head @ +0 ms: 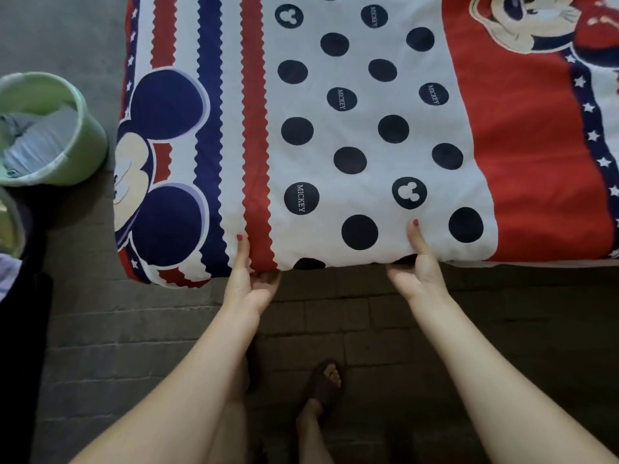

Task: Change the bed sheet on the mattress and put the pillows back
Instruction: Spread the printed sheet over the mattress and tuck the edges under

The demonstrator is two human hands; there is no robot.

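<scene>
A cartoon-print bed sheet point(351, 95), white with dark dots, red and navy bands, covers the mattress across the upper view. Its near edge runs along the mattress side just above the floor. My left hand point(249, 279) grips that edge near the red zigzag stripe, thumb on top and fingers curled under. My right hand point(418, 269) grips the same edge further right, beside a dark dot, thumb on top and fingers tucked beneath. No pillows are in view.
A pale green bucket point(90, 135) with cloth inside stands on the floor left of the mattress corner. Dark items point(20, 313) lie at the far left edge. Below the mattress is a tiled floor point(502, 329), where my sandalled foot point(326, 386) stands.
</scene>
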